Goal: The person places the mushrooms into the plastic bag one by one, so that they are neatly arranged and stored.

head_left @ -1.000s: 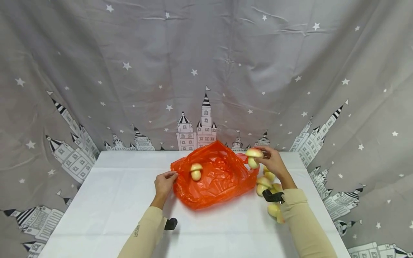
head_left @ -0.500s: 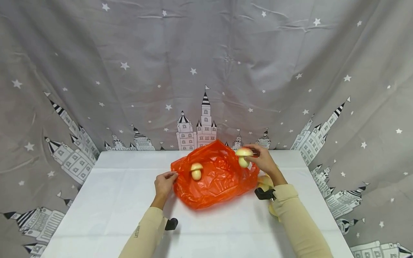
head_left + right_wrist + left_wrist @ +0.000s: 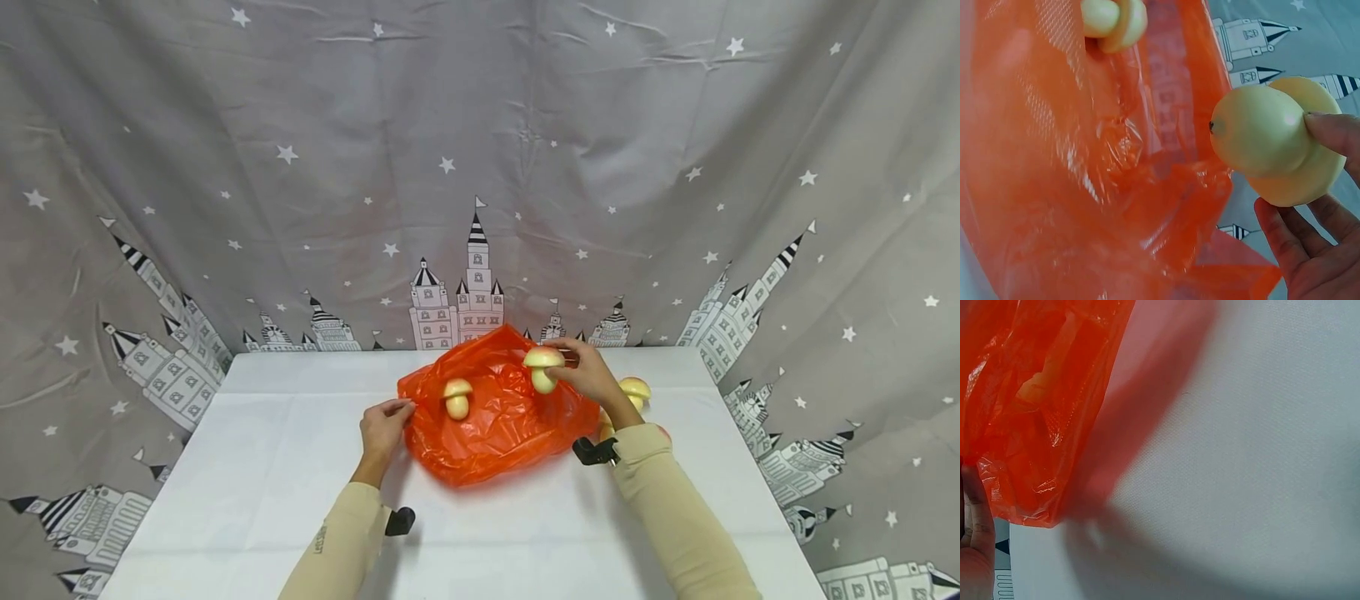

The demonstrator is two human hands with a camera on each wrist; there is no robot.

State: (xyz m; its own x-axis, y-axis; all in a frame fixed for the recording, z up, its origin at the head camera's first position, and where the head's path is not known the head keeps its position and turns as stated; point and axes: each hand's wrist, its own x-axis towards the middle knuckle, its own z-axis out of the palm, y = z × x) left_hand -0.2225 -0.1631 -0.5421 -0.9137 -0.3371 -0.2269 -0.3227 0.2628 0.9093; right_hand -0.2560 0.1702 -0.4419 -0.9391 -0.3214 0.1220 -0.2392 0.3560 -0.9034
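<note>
A red plastic bag [image 3: 480, 458] lies spread on the table with its mouth held wide. My left hand [image 3: 385, 431] pinches the bag's left edge; in the left wrist view its fingers [image 3: 979, 515] grip the plastic. Inside the bag, toward the left, sits one toy mushroom [image 3: 457, 400] with a pale yellow stem and cap. My right hand [image 3: 588, 375] holds a second toy mushroom [image 3: 543, 367], cap up, over the right part of the bag's opening. In the right wrist view, thumb and fingers clasp the held mushroom [image 3: 1266, 134] at its cap.
More toy mushrooms [image 3: 635, 390] lie on the white table [image 3: 300, 433] right of the bag, partly hidden behind my right wrist and sleeve. Behind the table hangs a grey curtain [image 3: 337, 167] printed with castles and stars. Black camera mounts [image 3: 595, 451] sit at both wrists.
My right hand has carried its mushroom leftward, from the bag's right edge to over the opening. The left hand and the mushroom inside the bag have stayed in place.
</note>
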